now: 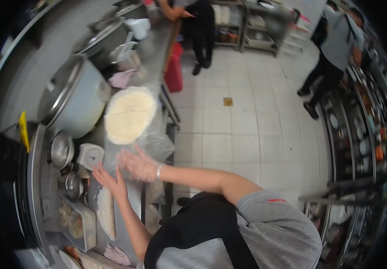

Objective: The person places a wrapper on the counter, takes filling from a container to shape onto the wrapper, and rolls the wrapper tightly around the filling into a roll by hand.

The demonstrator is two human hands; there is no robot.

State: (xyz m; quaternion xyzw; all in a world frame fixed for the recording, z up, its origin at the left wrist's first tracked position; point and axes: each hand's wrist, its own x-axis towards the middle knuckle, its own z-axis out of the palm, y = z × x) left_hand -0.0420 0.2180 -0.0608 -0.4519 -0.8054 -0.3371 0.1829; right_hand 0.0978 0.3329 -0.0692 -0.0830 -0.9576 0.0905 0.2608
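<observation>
My left hand (108,180) appears bare, its fingers stretched out, and holds nothing. It is over the steel counter, near a white dial scale (91,156) and the upper end of a long pale dough strip (106,213). To its right, my right hand (138,164) wears a clear plastic glove, blurred by motion, with the fingers apart. Crumpled clear plastic (155,144) lies close beside the gloved fingers; whether they touch it I cannot tell. Beyond both hands rests a large flat oval sheet of pale dough (130,115).
Left of the dough stands a big metal pot (79,98). Metal bowls (62,150) and a food container (83,224) line the wall side. Pink cloths (122,78) lie on the counter. A red bin (173,71) and two other people (339,40) are farther off. Shelves (363,130) stand at right.
</observation>
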